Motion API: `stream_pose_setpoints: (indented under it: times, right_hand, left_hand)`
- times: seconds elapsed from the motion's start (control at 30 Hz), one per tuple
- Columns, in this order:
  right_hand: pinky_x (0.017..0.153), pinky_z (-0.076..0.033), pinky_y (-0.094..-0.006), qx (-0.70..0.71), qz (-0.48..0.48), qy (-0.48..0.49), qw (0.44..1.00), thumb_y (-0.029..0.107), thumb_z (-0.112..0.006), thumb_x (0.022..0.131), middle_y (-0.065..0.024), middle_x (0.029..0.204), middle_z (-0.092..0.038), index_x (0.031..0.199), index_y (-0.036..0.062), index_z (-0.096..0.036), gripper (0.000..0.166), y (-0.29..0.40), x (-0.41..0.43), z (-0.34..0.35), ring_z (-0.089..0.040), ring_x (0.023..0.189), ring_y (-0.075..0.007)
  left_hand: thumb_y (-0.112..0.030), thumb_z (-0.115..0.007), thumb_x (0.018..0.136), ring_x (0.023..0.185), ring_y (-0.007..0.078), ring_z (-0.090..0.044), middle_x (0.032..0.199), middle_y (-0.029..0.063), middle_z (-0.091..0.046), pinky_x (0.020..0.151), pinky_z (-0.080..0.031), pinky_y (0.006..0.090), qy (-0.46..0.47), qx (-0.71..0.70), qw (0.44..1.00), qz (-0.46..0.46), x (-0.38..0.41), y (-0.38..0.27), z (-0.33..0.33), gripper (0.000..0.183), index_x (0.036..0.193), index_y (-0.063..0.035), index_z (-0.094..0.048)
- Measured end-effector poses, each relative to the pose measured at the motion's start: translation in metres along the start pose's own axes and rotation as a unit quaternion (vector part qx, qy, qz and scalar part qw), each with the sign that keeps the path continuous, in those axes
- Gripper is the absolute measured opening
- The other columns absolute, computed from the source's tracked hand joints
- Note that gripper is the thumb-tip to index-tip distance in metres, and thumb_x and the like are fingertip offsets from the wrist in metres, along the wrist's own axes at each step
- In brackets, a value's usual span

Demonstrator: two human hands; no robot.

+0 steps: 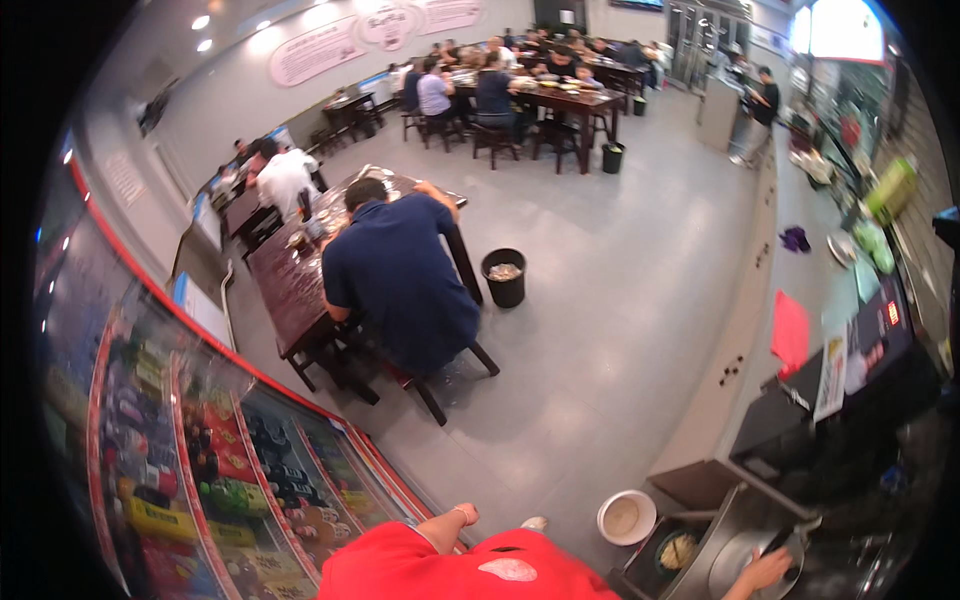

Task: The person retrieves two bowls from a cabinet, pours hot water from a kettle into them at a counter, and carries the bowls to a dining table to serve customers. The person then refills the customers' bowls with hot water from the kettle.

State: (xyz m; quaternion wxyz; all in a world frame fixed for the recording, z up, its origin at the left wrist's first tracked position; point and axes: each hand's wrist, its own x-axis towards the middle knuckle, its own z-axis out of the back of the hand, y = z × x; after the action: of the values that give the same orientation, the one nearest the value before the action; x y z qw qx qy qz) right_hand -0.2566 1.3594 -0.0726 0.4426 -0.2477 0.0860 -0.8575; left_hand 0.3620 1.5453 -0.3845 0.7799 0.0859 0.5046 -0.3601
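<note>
At the lower right, my right hand grips the black handle of a round metal lid on the steel counter. My left hand hangs beside my red shirt, close to the glass-doored drinks fridge. A band circles that wrist, the fingers look curled in, and nothing shows in them. Left of the lid, a bin holds pale food or scraps. Next to it on the floor stands a white bucket with some contents at its bottom.
A seated person in a navy shirt leans over a dark wooden table. Behind their stool stands a black waste bin. A long counter runs along the right, with a red cloth. Several diners sit farther back.
</note>
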Motion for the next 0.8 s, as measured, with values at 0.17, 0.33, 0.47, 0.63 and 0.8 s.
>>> stream_pose_setpoints:
  times: [0.17,0.33,0.47,0.63,0.8]
  right_hand:
    - [0.090,-0.036,-0.0439,0.239,-0.051,-0.079,0.966,0.046,-0.067,0.069,-0.0149,0.112,-0.055,0.112,0.0040,-0.056,0.061,-0.036,-0.022,-0.037,-0.048,0.103,-0.0312]
    - [0.068,-0.041,-0.0420,0.307,-0.015,-0.191,0.932,0.037,-0.067,0.071,-0.0119,0.087,-0.051,0.097,0.0100,-0.056,0.039,-0.057,-0.014,0.016,-0.049,0.085,-0.0314]
    - [0.069,-0.041,-0.0407,0.407,-0.056,-0.143,0.900,0.041,-0.068,0.069,-0.0112,0.095,-0.047,0.093,0.0130,-0.061,0.037,-0.114,0.017,0.003,-0.046,0.087,-0.0302]
    - [0.087,-0.033,-0.0435,0.420,0.037,-0.057,0.905,0.041,-0.072,0.062,-0.0143,0.118,-0.041,0.093,0.0138,-0.062,0.042,-0.122,0.009,-0.003,-0.038,0.106,-0.0309]
    - [0.083,-0.037,-0.0421,0.406,0.141,-0.045,0.902,0.025,-0.070,0.068,-0.0126,0.114,-0.047,0.091,0.0114,-0.061,0.028,-0.119,0.000,-0.034,-0.044,0.103,-0.0321]
  left_hand:
    - [-0.013,-0.049,0.074,0.071,0.0228,-0.064,0.082,0.0156,-0.064,0.059,-0.051,0.0371,0.043,-0.014,0.990,0.133,-0.034,0.052,0.008,0.022,0.086,-0.0031,-0.064]
    - [-0.017,-0.048,0.081,0.071,0.0210,-0.063,0.087,0.0117,-0.062,0.051,-0.048,0.0321,0.055,-0.040,0.995,0.072,-0.072,0.008,-0.012,0.026,0.100,-0.0030,-0.057]
    - [-0.020,-0.048,0.084,0.069,0.0194,-0.062,0.090,0.0096,-0.060,0.047,-0.046,0.0281,0.062,-0.055,0.994,-0.072,-0.090,-0.145,-0.067,0.029,0.107,-0.0019,-0.052]
    - [-0.019,-0.052,0.086,0.079,0.0196,-0.062,0.096,0.0131,-0.063,0.070,-0.049,0.0296,0.023,0.018,0.942,-0.336,-0.161,-0.318,-0.138,0.029,0.106,0.0008,-0.056]
    - [-0.017,-0.050,0.088,0.082,0.0166,-0.062,0.097,0.0072,-0.062,0.066,-0.047,0.0271,0.093,-0.025,0.902,-0.420,-0.241,-0.381,-0.175,0.024,0.107,-0.0030,-0.056]
